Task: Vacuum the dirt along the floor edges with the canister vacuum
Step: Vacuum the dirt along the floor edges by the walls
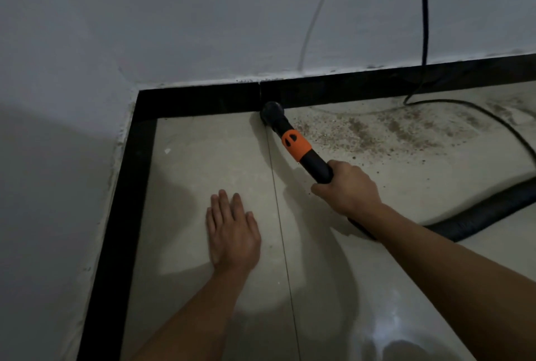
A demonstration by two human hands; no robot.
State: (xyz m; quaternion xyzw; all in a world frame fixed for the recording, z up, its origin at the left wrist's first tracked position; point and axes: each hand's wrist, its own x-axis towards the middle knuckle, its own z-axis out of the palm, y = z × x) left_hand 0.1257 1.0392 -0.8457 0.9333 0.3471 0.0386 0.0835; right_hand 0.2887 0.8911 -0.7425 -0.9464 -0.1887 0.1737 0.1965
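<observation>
My right hand (349,188) grips the black vacuum wand (314,162), which has an orange collar (295,143). Its round black nozzle (272,112) presses against the black baseboard (203,101) at the far wall. A patch of brown dirt (385,131) spreads over the pale tile floor to the right of the nozzle, along the baseboard. My left hand (232,230) lies flat on the tile, palm down with fingers apart, holding nothing. The ribbed black hose (478,218) trails from under my right wrist to the right edge.
A black power cord (425,27) hangs down the white wall and runs across the floor to the right. A pale cord (313,21) also hangs on the wall. The baseboard turns a corner at the left (139,140). A tile seam (278,215) runs between my hands.
</observation>
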